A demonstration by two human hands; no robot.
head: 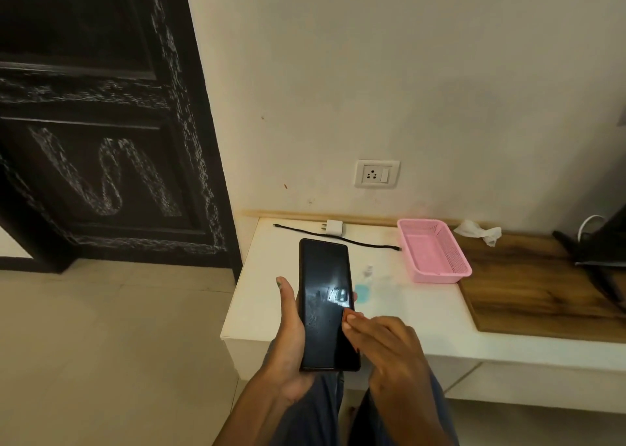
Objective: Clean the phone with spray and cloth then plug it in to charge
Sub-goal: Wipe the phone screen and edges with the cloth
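Note:
My left hand (288, 340) holds a black phone (325, 303) upright over the table's front left corner, screen toward me, with wet smears on the glass. My right hand (386, 347) is beside the phone's right edge, fingertips touching it, with nothing visible in it. A small clear spray bottle (365, 284) with blue liquid stands on the white table just right of the phone, partly hidden by it. A crumpled white cloth (478, 231) lies far back right. A white charger plug (333, 227) and black cable (355, 241) lie by the wall, below a wall socket (376, 174).
A pink plastic basket (435, 254) sits on the white table (423, 313) right of the bottle. A wooden surface (528, 286) continues to the right, with a dark object (599, 245) at its far end. A black door (101, 123) and tiled floor are to the left.

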